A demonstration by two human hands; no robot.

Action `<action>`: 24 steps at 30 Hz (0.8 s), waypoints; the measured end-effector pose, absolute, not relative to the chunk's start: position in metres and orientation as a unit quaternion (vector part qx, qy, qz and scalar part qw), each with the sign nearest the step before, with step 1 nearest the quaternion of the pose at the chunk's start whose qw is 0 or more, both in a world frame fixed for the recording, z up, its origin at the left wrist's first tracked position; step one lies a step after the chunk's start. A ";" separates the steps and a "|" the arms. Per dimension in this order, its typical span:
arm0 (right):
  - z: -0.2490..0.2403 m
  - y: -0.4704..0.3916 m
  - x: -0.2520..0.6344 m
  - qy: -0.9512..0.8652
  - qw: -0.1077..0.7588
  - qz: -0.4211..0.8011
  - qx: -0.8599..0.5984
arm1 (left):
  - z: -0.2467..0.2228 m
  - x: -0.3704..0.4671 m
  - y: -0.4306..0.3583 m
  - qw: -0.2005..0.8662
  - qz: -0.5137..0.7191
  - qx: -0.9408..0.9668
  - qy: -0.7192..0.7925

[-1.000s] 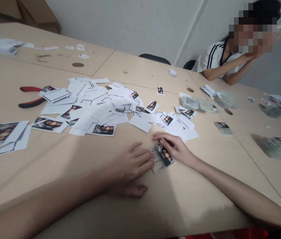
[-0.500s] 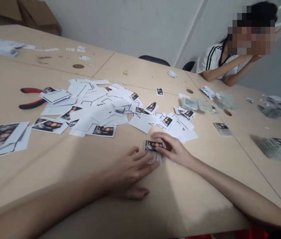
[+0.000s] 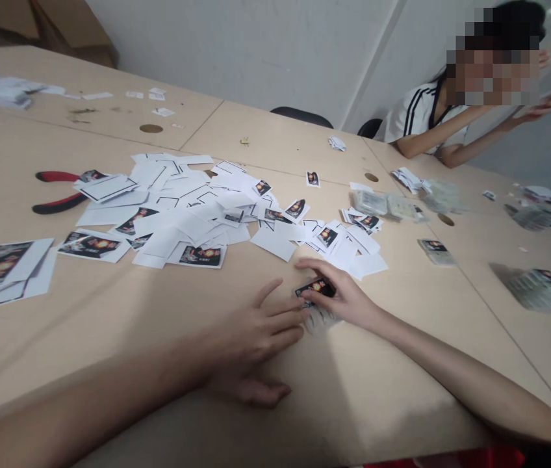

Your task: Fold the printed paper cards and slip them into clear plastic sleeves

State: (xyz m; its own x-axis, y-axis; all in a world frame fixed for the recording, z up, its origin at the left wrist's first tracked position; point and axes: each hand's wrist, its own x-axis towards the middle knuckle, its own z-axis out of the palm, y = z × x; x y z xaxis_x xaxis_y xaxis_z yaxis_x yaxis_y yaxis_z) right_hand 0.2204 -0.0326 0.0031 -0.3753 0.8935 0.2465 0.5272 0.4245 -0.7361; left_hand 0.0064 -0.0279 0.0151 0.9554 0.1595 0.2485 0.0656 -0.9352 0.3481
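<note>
A small clear packet (image 3: 323, 320) with a black label bearing an orange-and-yellow burst and pale lettering sits between a worker's bare hands, toward the near edge of a pale wood tabletop (image 3: 158, 338), just nearside of a spread of white cards (image 3: 197, 205). Thin shapes show faintly through its clear part; the details are too blurred to read.

Compared with half a second ago, the packet has shifted slightly right and turned, its label now rising toward the tabletop's right edge. The left index finger is straighter and lifted, and a person (image 3: 426, 123) seated beyond the far edge now extends one hand outward.

The right hand (image 3: 348, 296), reaching in from the near right corner, grips the packet, thumb over the label and index finger arched above. The left hand (image 3: 260, 338) hovers palm down, fingers spread and thumb apart, holding nothing; its fingertips are at the packet's left side, though contact cannot be told.

Red-and-black handles (image 3: 58, 176) jut from the cards toward the tabletop's left edge, while stacked clear packs (image 3: 538, 289) lie toward its right edge.
</note>
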 end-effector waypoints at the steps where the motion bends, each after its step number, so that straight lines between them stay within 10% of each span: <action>1: 0.002 -0.033 0.220 -0.780 0.325 0.279 -0.456 | 0.016 0.006 -0.027 0.174 0.127 0.975 0.054; 24: 0.002 -0.032 0.220 -0.758 0.348 0.305 -0.459 | 0.020 0.008 -0.032 0.138 0.112 0.982 0.059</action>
